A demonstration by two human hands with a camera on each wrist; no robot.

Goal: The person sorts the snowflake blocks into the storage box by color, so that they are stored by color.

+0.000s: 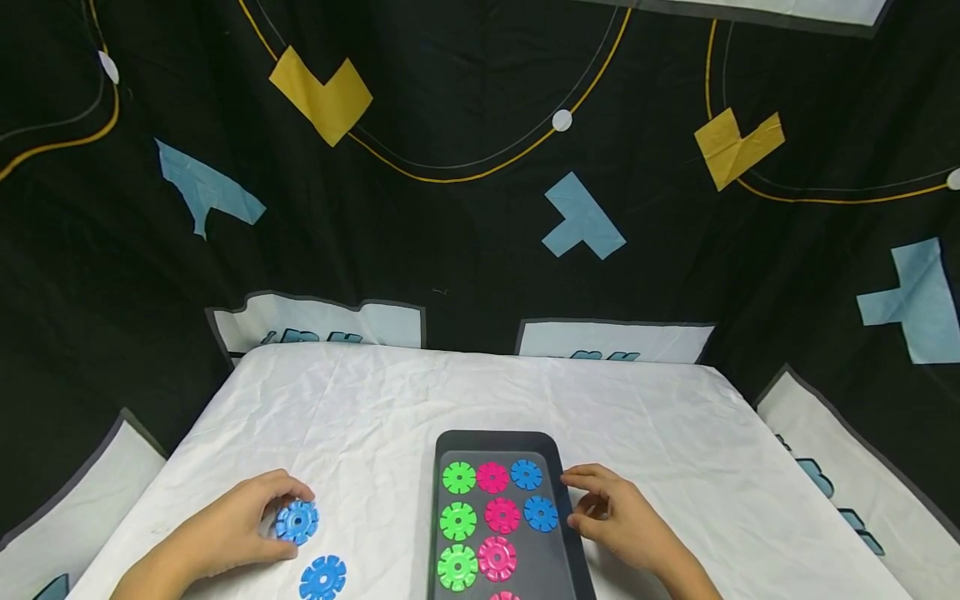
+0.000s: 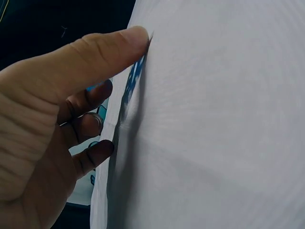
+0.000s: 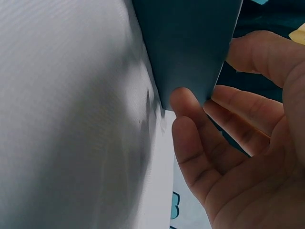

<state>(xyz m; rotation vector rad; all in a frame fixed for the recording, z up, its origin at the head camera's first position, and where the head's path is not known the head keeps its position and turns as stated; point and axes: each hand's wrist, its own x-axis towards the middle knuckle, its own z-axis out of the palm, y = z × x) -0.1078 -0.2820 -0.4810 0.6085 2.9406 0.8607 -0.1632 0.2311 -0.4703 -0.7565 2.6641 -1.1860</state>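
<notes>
My left hand (image 1: 240, 525) pinches a blue notched plastic disc (image 1: 297, 522) between thumb and fingers, at the left of the table. Just below that hand, a second blue notched disc (image 1: 323, 577) lies flat on the white cloth. The thumb (image 2: 109, 52) hides most of the blue pieces in the left wrist view. On the other side, my right hand (image 1: 618, 517) touches the right rim of a dark grey tray (image 1: 566, 492) with loosely bent fingers. Its fingertips lie against the tray's outer wall (image 3: 188, 47) in the right wrist view.
Inside the tray, notched discs sit in columns: green (image 1: 458, 522), pink (image 1: 502, 515) and blue (image 1: 541, 513). A white cloth (image 1: 375, 400) covers the table, with a black patterned curtain (image 1: 450, 250) behind it. The tray's near end runs out of frame.
</notes>
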